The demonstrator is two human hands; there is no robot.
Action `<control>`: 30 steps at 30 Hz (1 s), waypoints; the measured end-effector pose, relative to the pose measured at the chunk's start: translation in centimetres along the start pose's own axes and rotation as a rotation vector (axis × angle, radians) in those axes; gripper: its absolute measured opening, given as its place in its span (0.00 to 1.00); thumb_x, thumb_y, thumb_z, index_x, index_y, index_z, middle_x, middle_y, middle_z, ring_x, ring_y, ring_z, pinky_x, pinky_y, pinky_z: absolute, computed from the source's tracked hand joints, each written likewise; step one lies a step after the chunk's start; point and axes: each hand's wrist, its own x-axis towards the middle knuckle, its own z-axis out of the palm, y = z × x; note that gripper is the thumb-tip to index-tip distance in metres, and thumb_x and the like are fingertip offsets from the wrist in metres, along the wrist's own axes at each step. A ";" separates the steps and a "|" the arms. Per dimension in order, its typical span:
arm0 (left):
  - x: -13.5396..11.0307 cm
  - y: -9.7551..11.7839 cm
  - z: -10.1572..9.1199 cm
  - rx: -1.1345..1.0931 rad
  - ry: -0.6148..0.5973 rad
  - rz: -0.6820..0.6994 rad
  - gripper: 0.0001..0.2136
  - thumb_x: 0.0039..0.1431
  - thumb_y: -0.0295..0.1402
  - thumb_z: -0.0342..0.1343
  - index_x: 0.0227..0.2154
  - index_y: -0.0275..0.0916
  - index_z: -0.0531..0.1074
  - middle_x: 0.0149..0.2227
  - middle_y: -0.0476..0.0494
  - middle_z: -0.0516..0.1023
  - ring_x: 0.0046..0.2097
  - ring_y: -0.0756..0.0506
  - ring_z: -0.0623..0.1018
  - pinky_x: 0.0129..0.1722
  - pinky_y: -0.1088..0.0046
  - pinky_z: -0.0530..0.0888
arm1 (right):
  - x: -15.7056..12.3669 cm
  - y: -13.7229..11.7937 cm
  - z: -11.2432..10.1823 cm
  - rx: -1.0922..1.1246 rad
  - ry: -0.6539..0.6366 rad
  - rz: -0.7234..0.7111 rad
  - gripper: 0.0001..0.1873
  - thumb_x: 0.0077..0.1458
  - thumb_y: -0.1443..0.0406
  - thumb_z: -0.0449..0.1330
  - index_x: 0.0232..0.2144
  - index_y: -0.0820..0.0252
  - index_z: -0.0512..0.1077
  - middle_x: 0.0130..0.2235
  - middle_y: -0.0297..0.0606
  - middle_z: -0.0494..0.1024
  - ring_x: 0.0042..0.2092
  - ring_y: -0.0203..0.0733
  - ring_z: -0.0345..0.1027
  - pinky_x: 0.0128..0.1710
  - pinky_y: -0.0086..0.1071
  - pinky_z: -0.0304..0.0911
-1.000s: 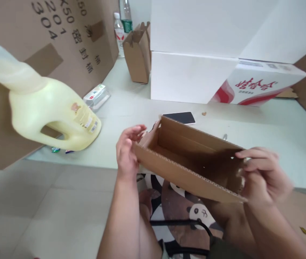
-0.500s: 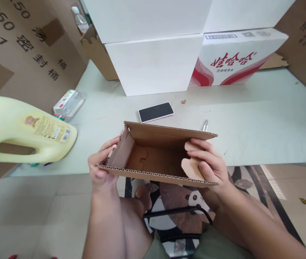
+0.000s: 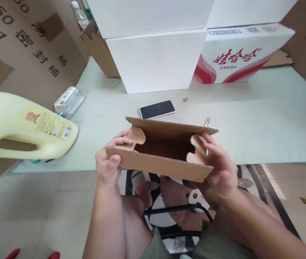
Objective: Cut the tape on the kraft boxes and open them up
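A small brown cardboard box [image 3: 158, 163] is held above my lap at the table's front edge, its top facing me. Both end flaps are folded inward, while the long far flap stands up; the inside is dark. My left hand [image 3: 109, 158] grips the left end, thumb on the near panel and fingers over the left end flap [image 3: 136, 137]. At the other end, my right hand [image 3: 221, 167] has its fingertips against the right end flap [image 3: 198, 153], with the thumb off the cardboard. Its palm lies beside the box's right end.
A phone [image 3: 157, 109] lies beyond the box, near a cardboard scrap [image 3: 185, 99] and a small silvery object [image 3: 207, 122]. At left are a pale yellow jug [image 3: 47, 126] and a clear plastic package [image 3: 70, 100]. White cartons [image 3: 155, 61] line the table's [image 3: 263, 118] back.
The left end flap has been folded inward. My left thumb has come onto the near panel. My right hand has shifted outward, its fingers now at the right flap's outer edge.
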 end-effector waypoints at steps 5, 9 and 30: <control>-0.5 0.3 1.0 -0.008 0.021 0.020 0.19 0.53 0.55 0.68 0.29 0.42 0.86 0.35 0.39 0.84 0.55 0.32 0.81 0.64 0.53 0.73 | 0.0 -1.4 0.4 -0.077 0.019 -0.048 0.22 0.69 0.47 0.53 0.59 0.41 0.73 0.68 0.40 0.72 0.71 0.62 0.64 0.75 0.68 0.45; -0.9 0.3 1.4 -0.090 0.037 -0.071 0.21 0.51 0.45 0.73 0.46 0.43 0.84 0.49 0.38 0.84 0.58 0.35 0.81 0.62 0.59 0.75 | 0.4 -1.1 1.1 -0.106 0.145 0.035 0.26 0.67 0.55 0.58 0.65 0.36 0.61 0.77 0.35 0.54 0.76 0.59 0.52 0.70 0.60 0.62; 0.7 -0.7 0.3 0.033 -0.012 0.105 0.16 0.55 0.31 0.56 0.40 0.46 0.88 0.52 0.47 0.86 0.60 0.37 0.80 0.70 0.55 0.67 | 0.4 3.5 -0.1 0.009 0.107 0.063 0.32 0.70 0.48 0.52 0.72 0.41 0.58 0.75 0.40 0.58 0.77 0.58 0.50 0.75 0.63 0.52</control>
